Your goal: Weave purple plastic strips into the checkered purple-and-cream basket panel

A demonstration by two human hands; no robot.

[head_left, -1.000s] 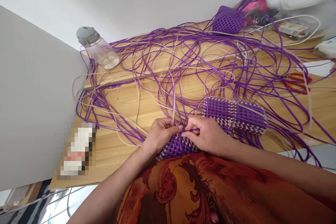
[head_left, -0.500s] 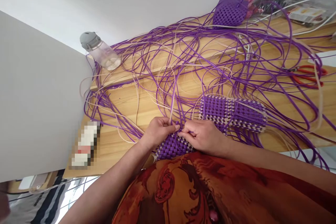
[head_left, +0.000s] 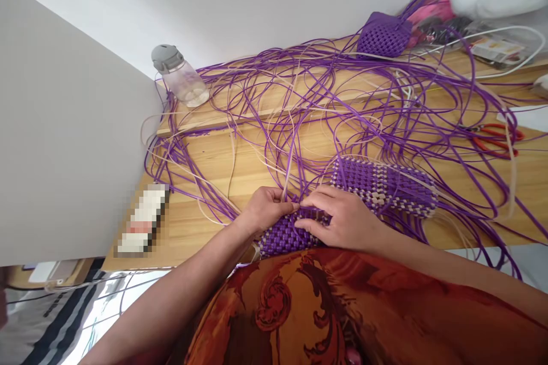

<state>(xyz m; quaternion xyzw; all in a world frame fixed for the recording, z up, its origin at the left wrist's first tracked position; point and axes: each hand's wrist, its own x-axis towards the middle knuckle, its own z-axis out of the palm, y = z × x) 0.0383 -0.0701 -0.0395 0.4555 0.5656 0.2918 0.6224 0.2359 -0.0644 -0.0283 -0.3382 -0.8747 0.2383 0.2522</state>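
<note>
- My left hand (head_left: 268,209) has thumb and fingers together, pinching the far edge of the purple-and-beige woven piece (head_left: 285,238).
- My right hand (head_left: 342,219) arches over that piece's right part, thumb and forefinger apart; I cannot tell whether a strand sits under my fingertips.
- The woven piece lies in front of my patterned orange-red clothing (head_left: 274,302), partly covered by my hands.
- A pale strand (head_left: 288,171) runs out beyond the piece from beside my left fingers.
- Right of the piece, just beyond my right hand, lies a second woven panel (head_left: 357,175).
- Beyond the piece, loose purple strands (head_left: 175,154) tangle over the wooden table (head_left: 205,165).
- Far right of it are orange-handled cutters (head_left: 505,128); far left beyond it, a grey-lidded bottle (head_left: 184,82).
</note>
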